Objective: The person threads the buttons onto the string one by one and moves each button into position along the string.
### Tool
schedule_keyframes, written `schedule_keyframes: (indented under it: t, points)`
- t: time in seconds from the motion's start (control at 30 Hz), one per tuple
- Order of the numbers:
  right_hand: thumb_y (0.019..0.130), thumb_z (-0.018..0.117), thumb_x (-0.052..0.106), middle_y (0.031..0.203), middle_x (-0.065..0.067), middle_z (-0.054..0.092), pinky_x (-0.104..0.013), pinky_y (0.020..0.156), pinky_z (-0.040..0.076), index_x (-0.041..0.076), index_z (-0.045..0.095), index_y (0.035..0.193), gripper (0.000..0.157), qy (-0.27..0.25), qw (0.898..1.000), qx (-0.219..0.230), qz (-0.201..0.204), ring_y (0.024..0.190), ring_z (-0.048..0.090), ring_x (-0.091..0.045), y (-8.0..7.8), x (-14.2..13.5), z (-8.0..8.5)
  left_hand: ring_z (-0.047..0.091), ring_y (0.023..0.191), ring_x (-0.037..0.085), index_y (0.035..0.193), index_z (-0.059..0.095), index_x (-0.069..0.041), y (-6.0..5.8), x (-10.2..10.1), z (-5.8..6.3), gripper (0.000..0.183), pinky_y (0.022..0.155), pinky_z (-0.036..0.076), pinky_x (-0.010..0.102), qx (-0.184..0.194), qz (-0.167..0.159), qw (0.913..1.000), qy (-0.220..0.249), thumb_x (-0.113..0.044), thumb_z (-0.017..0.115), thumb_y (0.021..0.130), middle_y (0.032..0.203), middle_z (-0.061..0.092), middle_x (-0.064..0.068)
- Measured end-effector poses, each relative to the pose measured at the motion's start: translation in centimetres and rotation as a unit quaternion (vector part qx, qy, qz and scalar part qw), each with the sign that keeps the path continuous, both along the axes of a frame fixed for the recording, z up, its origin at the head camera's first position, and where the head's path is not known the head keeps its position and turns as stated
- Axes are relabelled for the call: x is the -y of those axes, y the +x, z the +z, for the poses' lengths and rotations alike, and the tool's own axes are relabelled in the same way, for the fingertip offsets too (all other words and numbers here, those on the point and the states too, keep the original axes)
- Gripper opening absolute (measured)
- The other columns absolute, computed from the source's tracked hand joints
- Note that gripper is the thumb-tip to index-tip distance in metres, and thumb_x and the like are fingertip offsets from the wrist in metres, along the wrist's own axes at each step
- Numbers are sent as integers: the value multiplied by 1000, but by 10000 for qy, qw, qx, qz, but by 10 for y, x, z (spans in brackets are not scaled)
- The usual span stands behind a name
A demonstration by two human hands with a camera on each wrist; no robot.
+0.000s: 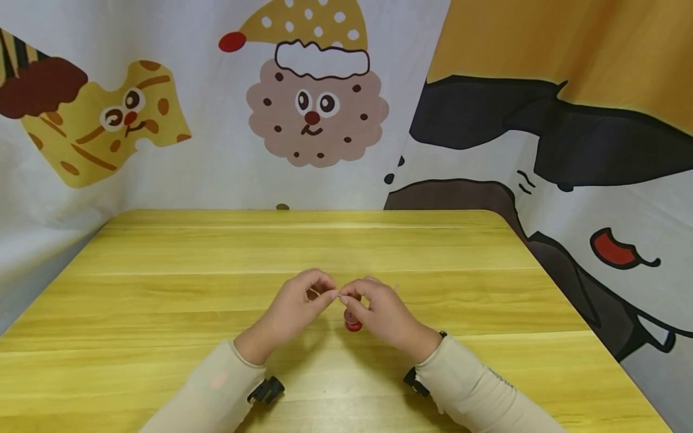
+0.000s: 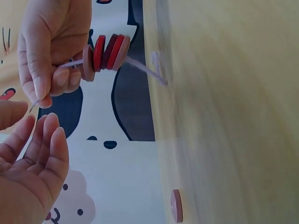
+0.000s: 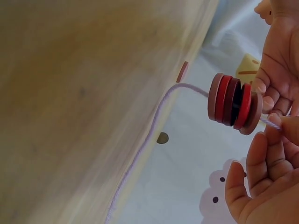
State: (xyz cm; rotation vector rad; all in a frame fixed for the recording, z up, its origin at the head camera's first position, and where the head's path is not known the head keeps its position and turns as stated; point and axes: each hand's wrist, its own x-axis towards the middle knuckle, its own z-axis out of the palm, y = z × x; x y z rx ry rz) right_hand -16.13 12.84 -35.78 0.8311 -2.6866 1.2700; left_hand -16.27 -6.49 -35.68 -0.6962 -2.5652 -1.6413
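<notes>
Close together over the table, my two hands meet at their fingertips. My right hand [image 1: 384,310] pinches a light purple cord [image 3: 154,116] near one end between thumb and index finger. My left hand [image 1: 295,307] has its thumb and index fingertips at the short tip of the cord, the other fingers loosely bent. Several round buttons [image 3: 229,100] in red, dark red and brown hang strung in a stack on the cord, just below my right hand. Past the stack, the cord's long tail runs down onto the tabletop. In the head view the right hand partly hides the buttons [image 1: 352,320].
A loose pinkish button [image 2: 176,205] lies on the wooden table [image 1: 162,313], also seen in the right wrist view. A printed cartoon curtain [image 1: 206,174] hangs behind the far edge. Dark wrist cameras [image 1: 265,391] sit at both sleeves.
</notes>
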Motion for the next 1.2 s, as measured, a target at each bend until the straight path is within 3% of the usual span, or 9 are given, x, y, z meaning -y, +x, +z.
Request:
schedule_keyframes:
  t: [0.4, 0.63, 0.97, 1.2]
  points:
    - [96, 60, 14, 87, 5, 60, -28, 75, 48, 9, 70, 99, 11, 62, 9999, 124, 82, 81, 53, -9, 1, 0, -1, 57, 89, 17, 102, 64, -8, -5, 10, 3, 9, 80, 48, 36, 444, 339, 9984, 100, -12, 62, 94, 94, 62, 2]
    - [96, 60, 16, 87, 6, 60, -27, 72, 48, 11, 70, 100, 11, 150, 9998, 125, 83, 81, 53, -9, 0, -1, -2, 59, 89, 19, 104, 63, -5, -11, 15, 3, 12, 79, 50, 37, 453, 289, 9983, 233, -12, 61, 95, 96, 64, 7]
    - [97, 60, 17, 92, 4, 61, -26, 68, 47, 8, 70, 100, 13, 286, 9992, 251, 81, 80, 52, -10, 1, 1, -3, 61, 75, 30, 111, 59, 1, -18, 25, 4, 20, 71, 54, 44, 1038, 290, 9926, 552, -14, 59, 97, 98, 60, 20]
    - [97, 59, 17, 92, 4, 61, -26, 68, 47, 8, 70, 100, 14, 344, 9990, 272, 122, 79, 52, -10, 1, 2, -4, 61, 81, 32, 110, 60, -3, -24, 31, 2, 19, 73, 49, 39, 1068, 620, 9918, 319, -16, 59, 97, 93, 61, 13]
